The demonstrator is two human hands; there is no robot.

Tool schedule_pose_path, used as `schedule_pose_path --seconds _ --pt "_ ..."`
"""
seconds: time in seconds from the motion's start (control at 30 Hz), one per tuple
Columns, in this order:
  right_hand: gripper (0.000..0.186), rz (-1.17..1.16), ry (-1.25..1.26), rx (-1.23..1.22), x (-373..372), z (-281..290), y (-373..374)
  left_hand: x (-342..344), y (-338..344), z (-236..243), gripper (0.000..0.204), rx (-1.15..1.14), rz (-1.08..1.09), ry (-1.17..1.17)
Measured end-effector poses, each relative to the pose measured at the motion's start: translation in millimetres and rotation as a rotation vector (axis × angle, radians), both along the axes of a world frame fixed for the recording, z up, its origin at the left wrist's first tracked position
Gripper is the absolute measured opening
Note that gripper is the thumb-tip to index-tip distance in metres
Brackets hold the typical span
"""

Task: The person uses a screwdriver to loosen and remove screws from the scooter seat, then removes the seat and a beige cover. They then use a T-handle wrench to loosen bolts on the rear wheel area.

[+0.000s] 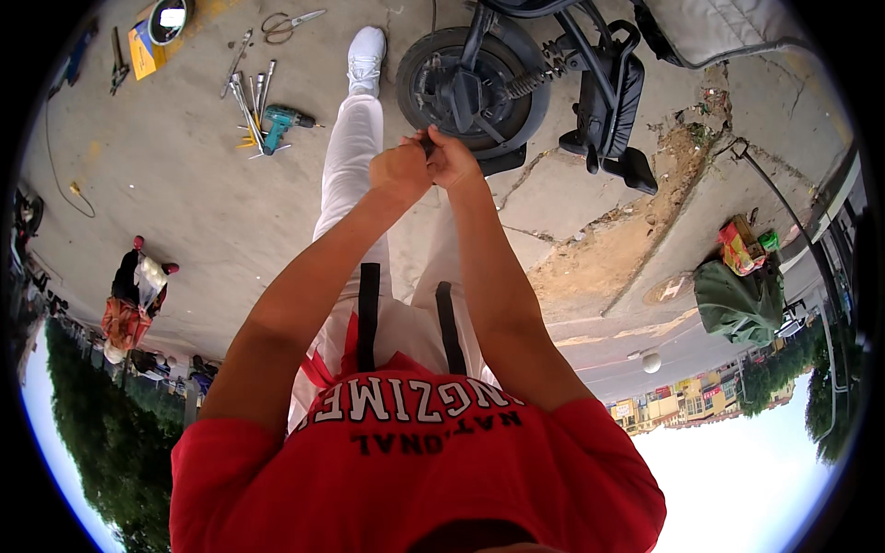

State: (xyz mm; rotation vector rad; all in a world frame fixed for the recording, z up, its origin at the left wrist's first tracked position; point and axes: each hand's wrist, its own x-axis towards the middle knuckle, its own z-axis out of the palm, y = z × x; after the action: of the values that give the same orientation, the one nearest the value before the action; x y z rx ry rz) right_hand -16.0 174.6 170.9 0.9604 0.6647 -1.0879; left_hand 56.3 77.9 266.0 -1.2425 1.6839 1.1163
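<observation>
My left hand (399, 172) is closed in a fist at the lower edge of a black scooter wheel (413, 103). Right beside it, my right hand (454, 163) has its fingers bent in and pressed together. A small dark piece (427, 146) shows between the two hands, too covered by fingers to name. Above them, the wheel stands upright with a dark hub in its middle. A coil spring shock absorber (535, 81) runs from the hub side to the scooter's frame. Whether my fingers touch the tyre, I cannot tell.
Left of my white shoe (367, 57) lie a teal power drill (277, 129), several wrenches (247, 106), scissors (291, 25) and pliers (118, 61). A round dish (170, 20) sits by a yellow box (143, 51). Cracked, broken concrete (608, 240) lies right. A person (129, 309) is farther off left.
</observation>
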Motion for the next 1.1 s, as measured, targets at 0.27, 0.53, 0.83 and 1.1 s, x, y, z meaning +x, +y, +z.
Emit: schedule_pose_path --seconds 0.27,0.53,0.83,1.1 --pt "0.025 -0.104 0.070 0.010 8.1 16.2 -9.6 16.8 -12.4 -30.9 0.031 0.879 1.226 -0.163" --pt "0.021 -0.103 0.085 0.025 4.6 19.6 -0.8 21.7 3.6 -20.7 0.040 0.939 1.478 -0.126" --pt "0.021 -0.197 0.069 -0.041 4.8 11.1 -4.2 -5.9 -17.1 -5.9 0.035 0.355 0.711 -0.114" --pt "0.021 -0.042 0.050 -0.033 8.2 13.5 10.0 40.2 17.4 -21.2 0.038 1.292 1.881 0.060"
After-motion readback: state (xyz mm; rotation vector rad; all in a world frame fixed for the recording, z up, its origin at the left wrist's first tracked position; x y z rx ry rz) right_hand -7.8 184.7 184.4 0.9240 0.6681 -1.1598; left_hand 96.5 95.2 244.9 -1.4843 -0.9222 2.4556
